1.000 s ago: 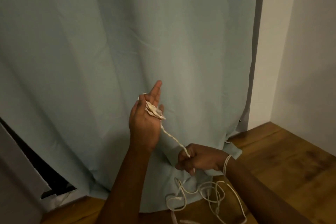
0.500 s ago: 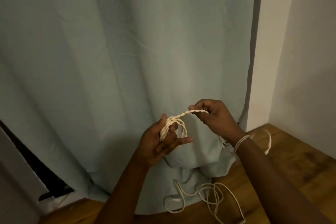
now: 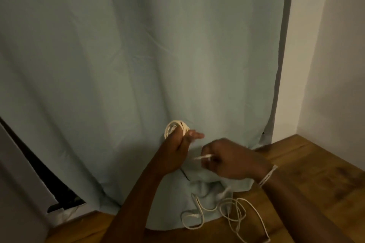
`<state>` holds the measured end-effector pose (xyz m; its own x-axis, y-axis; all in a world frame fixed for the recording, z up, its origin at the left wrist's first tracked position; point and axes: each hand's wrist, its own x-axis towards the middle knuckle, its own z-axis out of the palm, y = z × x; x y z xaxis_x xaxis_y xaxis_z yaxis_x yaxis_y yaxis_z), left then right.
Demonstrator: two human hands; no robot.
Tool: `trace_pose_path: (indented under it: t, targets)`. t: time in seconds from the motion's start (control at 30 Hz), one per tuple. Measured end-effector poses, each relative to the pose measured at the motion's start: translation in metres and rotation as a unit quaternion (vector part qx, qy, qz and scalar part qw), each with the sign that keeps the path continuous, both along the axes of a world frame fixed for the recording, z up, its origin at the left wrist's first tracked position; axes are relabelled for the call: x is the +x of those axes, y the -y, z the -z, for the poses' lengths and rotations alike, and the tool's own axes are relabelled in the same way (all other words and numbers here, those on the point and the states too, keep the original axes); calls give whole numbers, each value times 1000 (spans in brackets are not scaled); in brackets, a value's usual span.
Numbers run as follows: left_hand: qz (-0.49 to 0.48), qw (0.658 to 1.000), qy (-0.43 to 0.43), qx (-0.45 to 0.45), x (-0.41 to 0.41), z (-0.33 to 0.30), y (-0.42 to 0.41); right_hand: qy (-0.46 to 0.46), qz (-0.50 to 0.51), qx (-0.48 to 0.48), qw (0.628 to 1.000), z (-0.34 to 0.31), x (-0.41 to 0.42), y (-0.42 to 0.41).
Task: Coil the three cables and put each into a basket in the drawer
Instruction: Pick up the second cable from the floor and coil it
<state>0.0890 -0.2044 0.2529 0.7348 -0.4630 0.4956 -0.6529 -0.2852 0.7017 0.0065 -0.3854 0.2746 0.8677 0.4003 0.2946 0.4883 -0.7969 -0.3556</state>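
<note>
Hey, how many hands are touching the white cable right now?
2. The left hand holds the coiled loops of the white cable up by the curtain; the right hand pinches a strand lower down. The slack lies on the wooden floor.

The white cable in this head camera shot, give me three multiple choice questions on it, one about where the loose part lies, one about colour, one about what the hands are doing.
1. Where does the loose part of the cable lie?
A. on the wooden floor by the curtain hem
B. in a basket
C. over a chair

2. What colour is the curtain?
A. red
B. pale blue-grey
C. black

3. What is the left hand doing?
A. hanging idle
B. pressing the wall
C. holding wound loops of cable

Answers: 1 A, the slack sprawls on floor and hem below the hands. 2 B, the fabric reads pale blue-grey. 3 C, loops show above its fingers, while the right hand pinches a strand.
</note>
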Motion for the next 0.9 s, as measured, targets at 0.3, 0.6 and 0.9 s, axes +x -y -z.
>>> trace_pose_path:
  t: [0.3,0.6,0.9]
  targets:
    - [227,886,-338,-221,-24,-10,12,123,4,333,935,-26,30,30]
    - [309,765,-411,-388,-22,-15,10,47,31,510,858,28,43,-6]
    - [142,804,-381,-433,2,-23,6,-32,30,461,886,70,20,-41]
